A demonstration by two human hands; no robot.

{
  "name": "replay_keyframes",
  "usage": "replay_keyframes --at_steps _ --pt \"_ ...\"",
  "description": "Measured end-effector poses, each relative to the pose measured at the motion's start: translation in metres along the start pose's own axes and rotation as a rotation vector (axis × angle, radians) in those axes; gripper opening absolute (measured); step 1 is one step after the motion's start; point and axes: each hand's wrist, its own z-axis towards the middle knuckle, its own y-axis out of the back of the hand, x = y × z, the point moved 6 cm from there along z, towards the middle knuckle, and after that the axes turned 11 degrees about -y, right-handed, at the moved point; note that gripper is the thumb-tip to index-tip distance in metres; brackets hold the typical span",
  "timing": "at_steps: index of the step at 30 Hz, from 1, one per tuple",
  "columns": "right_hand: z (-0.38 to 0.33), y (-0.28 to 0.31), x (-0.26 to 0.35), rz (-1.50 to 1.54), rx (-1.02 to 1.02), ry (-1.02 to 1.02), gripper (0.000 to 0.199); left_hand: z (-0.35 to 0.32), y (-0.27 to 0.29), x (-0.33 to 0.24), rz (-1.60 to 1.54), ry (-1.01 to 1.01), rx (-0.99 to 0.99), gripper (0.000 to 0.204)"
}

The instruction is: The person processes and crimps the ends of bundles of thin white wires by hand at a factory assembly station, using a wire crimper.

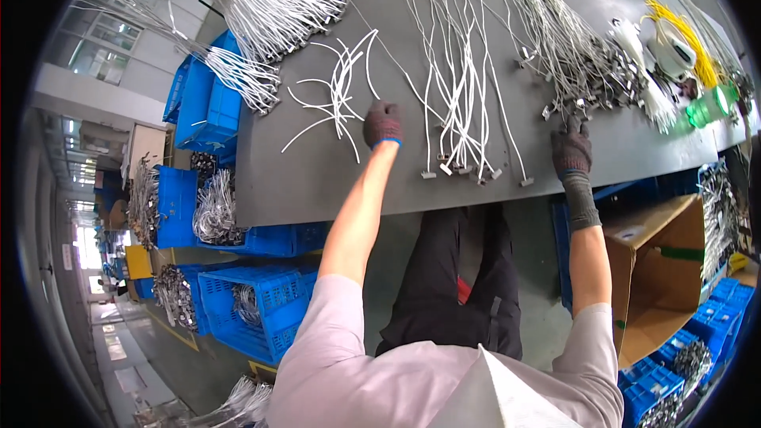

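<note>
My left hand (383, 124), in a dark knitted glove, is closed over the grey tabletop. A curved white tube (369, 63) runs down to its fingers and appears held there. Left of it lie several loose white tubes (339, 91), crossing one another. Between my hands, several thin cables with white sleeves (464, 95) lie lengthwise, small connectors at their near ends. My right hand (572, 150), also gloved, has its fingers bent at the near edge of a pile of grey cables (583, 63) with metal connectors. What its fingertips grip is hidden.
Large bundles of white-ended cables (273, 12) hang over the table's (317, 190) far left corner, above blue crates (210, 111). At the right are a white cable bundle (652, 95), yellow wires (697, 51) and a green bottle (708, 107). A cardboard box (658, 269) stands below right.
</note>
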Motion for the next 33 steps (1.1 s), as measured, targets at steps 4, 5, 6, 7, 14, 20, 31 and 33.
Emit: replay_keyframes --at_steps 4,5,6,7,14,20,31,33 --pt "0.013 -0.018 -0.011 -0.102 -0.091 -0.106 0.028 0.079 -0.046 0.076 0.313 0.258 0.186 0.050" --pt "0.010 -0.018 -0.017 -0.131 -0.109 -0.139 0.028 0.088 -0.059 0.090 0.378 0.263 0.137 0.042" --pt "0.006 -0.021 -0.025 -0.048 -0.083 -0.172 0.028 0.103 -0.079 0.102 0.489 0.178 0.327 0.027" --pt "0.003 -0.020 -0.037 0.027 -0.058 -0.212 0.029 0.114 -0.096 0.107 0.816 -0.008 0.486 0.019" --pt "-0.124 -0.029 -0.143 0.629 0.478 -0.449 0.025 0.043 -0.076 0.110 -0.774 0.663 0.404 0.011" --pt "-0.444 0.040 -0.284 -0.406 0.838 -0.287 0.013 -0.141 -0.038 -0.053 -1.453 0.503 0.584 0.007" --pt "-0.713 0.125 -0.288 -0.191 0.958 -0.624 0.026 -0.377 -0.175 -0.212 -1.371 0.586 0.652 0.014" --pt "-0.729 0.127 -0.303 -0.245 1.033 -0.636 0.026 -0.345 -0.146 -0.231 -1.427 0.399 0.573 0.020"
